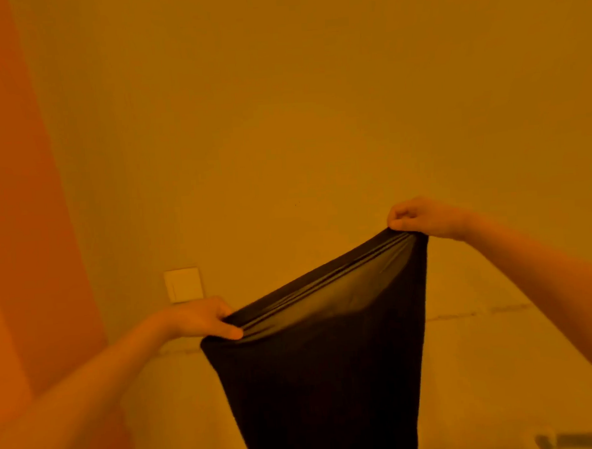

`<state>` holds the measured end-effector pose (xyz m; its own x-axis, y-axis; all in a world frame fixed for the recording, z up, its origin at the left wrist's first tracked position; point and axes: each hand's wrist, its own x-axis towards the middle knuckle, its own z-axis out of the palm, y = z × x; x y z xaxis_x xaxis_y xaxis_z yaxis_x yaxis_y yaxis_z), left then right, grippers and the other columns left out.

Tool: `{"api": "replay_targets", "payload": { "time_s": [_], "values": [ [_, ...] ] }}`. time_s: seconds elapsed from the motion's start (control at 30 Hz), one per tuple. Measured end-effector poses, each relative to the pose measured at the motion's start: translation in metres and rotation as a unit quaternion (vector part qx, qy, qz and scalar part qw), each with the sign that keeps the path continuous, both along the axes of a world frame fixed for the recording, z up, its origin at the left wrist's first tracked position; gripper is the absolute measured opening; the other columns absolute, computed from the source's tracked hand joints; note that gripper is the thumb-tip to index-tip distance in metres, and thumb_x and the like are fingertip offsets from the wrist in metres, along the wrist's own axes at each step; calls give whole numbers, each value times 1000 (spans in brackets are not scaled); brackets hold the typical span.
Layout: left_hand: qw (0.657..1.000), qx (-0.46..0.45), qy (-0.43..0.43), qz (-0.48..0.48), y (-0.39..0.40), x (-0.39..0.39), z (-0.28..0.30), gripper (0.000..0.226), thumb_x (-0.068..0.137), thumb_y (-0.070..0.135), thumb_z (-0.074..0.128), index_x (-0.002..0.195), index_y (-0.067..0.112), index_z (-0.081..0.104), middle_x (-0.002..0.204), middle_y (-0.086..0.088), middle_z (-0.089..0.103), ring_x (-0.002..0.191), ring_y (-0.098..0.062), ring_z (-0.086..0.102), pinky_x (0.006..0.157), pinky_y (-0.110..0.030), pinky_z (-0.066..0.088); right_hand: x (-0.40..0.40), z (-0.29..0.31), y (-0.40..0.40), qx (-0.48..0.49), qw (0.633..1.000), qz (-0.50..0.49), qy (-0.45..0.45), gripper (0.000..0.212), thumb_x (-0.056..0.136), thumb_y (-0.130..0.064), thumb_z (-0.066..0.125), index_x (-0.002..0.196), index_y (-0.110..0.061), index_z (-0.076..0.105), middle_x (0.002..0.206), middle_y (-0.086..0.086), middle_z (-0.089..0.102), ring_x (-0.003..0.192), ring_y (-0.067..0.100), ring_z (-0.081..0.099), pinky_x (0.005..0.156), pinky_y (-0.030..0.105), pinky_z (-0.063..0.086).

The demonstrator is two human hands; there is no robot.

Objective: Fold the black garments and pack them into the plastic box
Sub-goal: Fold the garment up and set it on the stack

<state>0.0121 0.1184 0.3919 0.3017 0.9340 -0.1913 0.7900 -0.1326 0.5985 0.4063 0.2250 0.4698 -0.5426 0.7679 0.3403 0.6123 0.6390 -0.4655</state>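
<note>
While the whole scene sat under a deep orange cast, the person held a black garment [322, 360] up in the air before a plain wall [281, 105]. The left hand [203, 318] pinched one end of its stretched top edge, fingers curled round the cloth, and the right hand [421, 216] gripped the other end higher up. The fabric hung down between them, out of the bottom of the view. A wall switch plate [184, 284] showed just above the left hand.

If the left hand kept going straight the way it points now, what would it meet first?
The left hand points right along the stretched top edge of the black garment it pinches, so it would slide up that edge toward the right hand. Depth is hard to judge.
</note>
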Motion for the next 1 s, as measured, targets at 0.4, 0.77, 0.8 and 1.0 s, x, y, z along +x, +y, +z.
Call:
{"api": "replay_targets", "payload": {
  "time_s": [0.4,0.77,0.8,1.0],
  "values": [
    [873,292,378,96,7,-33,81,21,93,25,52,84,9,62,80,-7,61,87,-25,56,70,-27,36,31,10,0,76,934,-131,-323,26,91,-32,55,97,-8,65,94,9,62,95,26,56,83,35,41],
    [804,442,296,266,9,-44,85,19,88,25,61,99,9,60,86,-13,64,91,-34,58,82,-39,39,37,23,3,140,962,-178,-155,21,88,-22,60,95,-3,66,82,12,59,81,26,55,70,29,34],
    [805,434,295,275,10,-42,86,24,87,25,62,104,9,58,90,-15,65,91,-34,59,80,-38,39,35,23,4,145,965,-179,-125,17,87,-19,62,97,-5,65,82,12,60,77,25,54,69,29,36],
    [845,350,271,299,11,-32,93,28,88,24,61,71,2,62,66,-12,58,67,-26,53,56,-29,35,30,20,14,126,953,-237,-143,25,90,-20,58,109,-5,65,102,16,63,100,31,56,77,33,39]
  ]
}}
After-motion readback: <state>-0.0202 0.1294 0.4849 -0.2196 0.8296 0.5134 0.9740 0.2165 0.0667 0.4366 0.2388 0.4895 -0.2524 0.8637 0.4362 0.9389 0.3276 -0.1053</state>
